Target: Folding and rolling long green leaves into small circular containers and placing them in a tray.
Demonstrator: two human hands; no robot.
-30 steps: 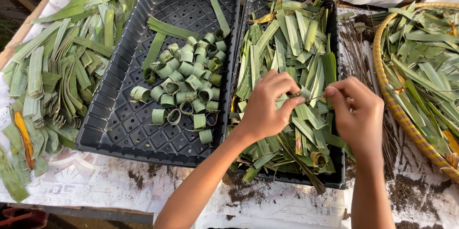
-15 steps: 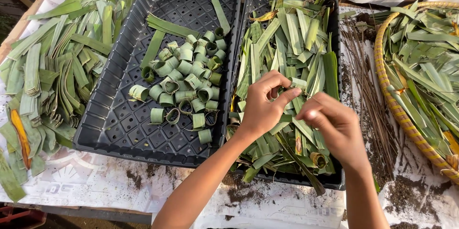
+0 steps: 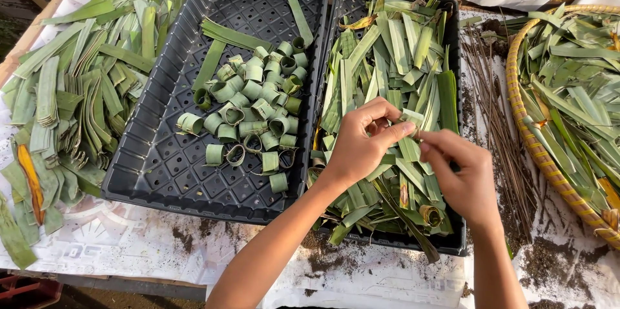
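My left hand (image 3: 363,144) curls its fingers around a green leaf strip (image 3: 405,118), rolled small, above the right black tray (image 3: 387,239). My right hand (image 3: 462,176) meets it fingertip to fingertip, pinching at the strip's edge. Under both hands the right tray is full of loose cut leaf strips (image 3: 387,57). The left black tray (image 3: 161,180) holds several finished leaf rings (image 3: 255,105) bunched in its middle, plus a few flat strips (image 3: 229,34).
A pile of long folded leaves (image 3: 77,89) lies left of the trays on white sheeting (image 3: 129,238). A woven round basket (image 3: 536,147) of leaves sits at the right. Thin brown sticks (image 3: 494,102) and scattered soil lie between the basket and the right tray.
My right hand has come in from the right and down to the left hand's fingertips. The left hand has stayed over the right tray, still curled on the strip.
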